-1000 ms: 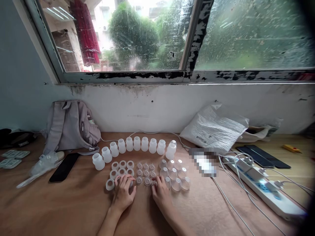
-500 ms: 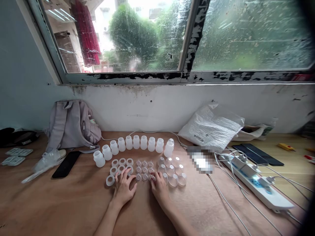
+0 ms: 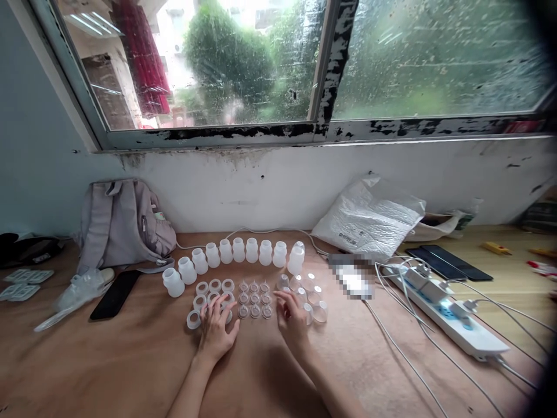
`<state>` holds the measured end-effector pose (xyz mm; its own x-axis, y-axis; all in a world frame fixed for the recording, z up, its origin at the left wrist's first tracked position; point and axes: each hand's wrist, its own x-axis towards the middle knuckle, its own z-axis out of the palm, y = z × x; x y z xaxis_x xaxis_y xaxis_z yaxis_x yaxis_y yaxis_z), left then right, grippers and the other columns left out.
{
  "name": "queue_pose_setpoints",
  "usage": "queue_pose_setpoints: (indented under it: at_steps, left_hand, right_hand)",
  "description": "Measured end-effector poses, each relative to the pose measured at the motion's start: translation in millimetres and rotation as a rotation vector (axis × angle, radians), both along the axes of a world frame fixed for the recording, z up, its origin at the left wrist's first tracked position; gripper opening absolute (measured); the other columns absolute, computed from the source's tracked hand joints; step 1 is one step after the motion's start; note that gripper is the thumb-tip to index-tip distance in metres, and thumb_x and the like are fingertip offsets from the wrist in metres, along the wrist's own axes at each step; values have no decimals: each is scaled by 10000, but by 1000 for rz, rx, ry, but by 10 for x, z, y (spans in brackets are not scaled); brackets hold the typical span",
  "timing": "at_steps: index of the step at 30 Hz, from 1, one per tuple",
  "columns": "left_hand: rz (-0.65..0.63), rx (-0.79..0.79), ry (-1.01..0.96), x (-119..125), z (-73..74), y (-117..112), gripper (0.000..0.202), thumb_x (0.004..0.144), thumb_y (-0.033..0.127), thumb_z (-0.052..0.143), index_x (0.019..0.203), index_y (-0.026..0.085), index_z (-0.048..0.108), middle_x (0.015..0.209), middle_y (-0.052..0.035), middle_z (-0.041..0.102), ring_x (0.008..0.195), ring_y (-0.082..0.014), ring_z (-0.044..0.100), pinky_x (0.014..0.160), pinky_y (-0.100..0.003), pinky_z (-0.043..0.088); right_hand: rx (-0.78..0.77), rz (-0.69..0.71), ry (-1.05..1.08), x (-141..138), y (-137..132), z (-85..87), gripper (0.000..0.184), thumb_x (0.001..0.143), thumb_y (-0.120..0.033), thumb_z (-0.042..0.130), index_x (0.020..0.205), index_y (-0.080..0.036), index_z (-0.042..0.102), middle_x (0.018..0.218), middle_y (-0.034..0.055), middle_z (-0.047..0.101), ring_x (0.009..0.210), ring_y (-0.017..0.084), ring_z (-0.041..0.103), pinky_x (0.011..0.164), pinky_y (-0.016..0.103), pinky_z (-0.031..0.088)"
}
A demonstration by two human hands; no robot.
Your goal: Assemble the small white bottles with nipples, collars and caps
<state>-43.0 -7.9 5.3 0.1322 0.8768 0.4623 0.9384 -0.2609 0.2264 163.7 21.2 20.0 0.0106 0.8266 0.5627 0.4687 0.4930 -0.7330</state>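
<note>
My left hand (image 3: 216, 331) rests over the lower right of a block of white screw rings (image 3: 194, 319), fingers spread. To its right, several clear bottle teats (image 3: 255, 299) stand in neat rows. My right hand (image 3: 292, 325) is just right of the teats, over the left side of the clear dome caps (image 3: 320, 312). Its fingers are loosely bent and apart, nothing visible in them; it hides some caps. Behind, frosted baby bottles (image 3: 238, 249) stand in a curved row. The rightmost bottle (image 3: 296, 258) has a clear cap on top.
A grey backpack (image 3: 126, 226), a plastic bag (image 3: 82, 290) and a black phone (image 3: 115, 295) lie to the left. On the right are a silvery bag (image 3: 369, 217), dark phones (image 3: 444, 262) and a white power strip (image 3: 474, 337) with trailing cables.
My right hand has moved right, off the front right teat and over the caps. My left hand stays over the rings. The view has shifted slightly.
</note>
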Motion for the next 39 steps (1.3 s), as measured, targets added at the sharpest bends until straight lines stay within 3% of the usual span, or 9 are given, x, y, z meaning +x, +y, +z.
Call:
queue_pose_setpoints:
  at_steps: [3, 7, 11, 15, 19, 23, 26, 34, 39]
  left_hand:
    - [-10, 18, 2, -13, -13, 4, 334, 738, 253, 501, 1070, 265, 545, 1197, -56, 484, 1140, -273, 376, 954, -485, 213]
    - [-32, 58, -13, -33, -49, 25, 321, 727, 235, 509, 1042, 259, 565, 1167, -60, 501, 1124, -275, 390, 946, -477, 240]
    - [-36, 84, -42, -48, -84, 51, 312, 722, 238, 519, 1029, 250, 573, 1152, -67, 504, 1119, -279, 393, 926, -465, 284]
    - [-67, 98, -55, -50, -91, 56, 315, 717, 224, 525, 1028, 248, 572, 1155, -61, 503, 1114, -265, 402, 931, -455, 293]
    - [-79, 127, -90, -47, -69, 46, 297, 715, 211, 525, 1006, 239, 580, 1127, -63, 523, 1105, -263, 419, 922, -454, 322]
    - [-78, 157, -225, -11, -14, 9, 250, 749, 206, 488, 983, 219, 575, 1099, -74, 523, 1066, -241, 466, 886, -409, 397]
    - [-93, 187, -349, 21, 15, -42, 268, 776, 225, 470, 1036, 206, 533, 1114, -88, 500, 1045, -226, 494, 867, -381, 432]
    - [-328, 47, -427, 2, -75, -86, 634, 678, 369, 639, 1206, 203, 332, 1181, -138, 449, 1083, -264, 470, 884, -411, 427]
    - [-471, -184, -450, 29, 23, -85, 445, 698, 347, 601, 1093, 212, 447, 985, -80, 575, 886, -212, 571, 761, -322, 478]
  right_hand:
    - [135, -184, 26, 245, 261, 292, 271, 779, -254, 427, 1011, -296, 560, 968, 73, 535, 700, 187, 556, 615, 360, 471]
    - [191, -361, -193, 594, 756, 559, 376, 796, -274, 422, 1159, -199, 482, 1134, 125, 446, 1051, 242, 459, 812, 398, 430]
    - [95, -370, -438, 846, 1128, 485, 446, 774, -324, 483, 1212, -252, 435, 1229, 117, 412, 1138, 287, 398, 880, 469, 358]
    - [57, -272, -417, 905, 1227, 287, 408, 764, -369, 503, 1144, -224, 466, 1121, 113, 516, 1052, 268, 478, 840, 439, 391]
    - [90, -313, -121, 832, 1056, 258, 398, 748, -392, 518, 1079, -178, 459, 936, 94, 584, 845, 226, 565, 720, 389, 456]
    - [271, -418, 315, 699, 673, 409, 482, 741, -340, 567, 1167, -205, 385, 1081, 96, 525, 957, 205, 532, 793, 381, 442]
    - [194, -359, 547, 535, 361, 413, 434, 752, -333, 565, 1135, -194, 417, 936, 68, 559, 796, 169, 574, 692, 320, 474]
    - [-117, -84, 336, -93, -186, -204, 286, 675, -370, 641, 832, -181, 494, 674, 6, 547, 559, 135, 523, 502, 244, 447]
    - [-157, 50, 102, -168, -243, -145, 154, 803, -332, 480, 757, -185, 484, 607, -14, 519, 530, 120, 489, 498, 223, 389]
